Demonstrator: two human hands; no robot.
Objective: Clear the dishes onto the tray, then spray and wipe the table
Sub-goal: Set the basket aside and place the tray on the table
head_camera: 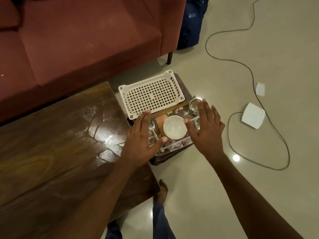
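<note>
A white bowl (174,129) sits on a glossy patterned tray (177,145) that rests on a low dark stool beside the wooden table (57,144). A metal spoon (152,127) lies on the tray left of the bowl, and two steel cups (194,105) stand at its right side. My left hand (143,135) hovers open just left of the bowl, over the spoon. My right hand (206,125) is open on the bowl's right, partly hiding the cups. Neither hand holds anything. The table top shows wet streaks that catch the light.
A white perforated plastic basket (152,94) lies behind the tray on the same stool. A red sofa (77,40) runs along the table's far side. A white box (252,115) and a long cable (241,66) lie on the pale floor at right. My bare foot (162,191) stands by the table corner.
</note>
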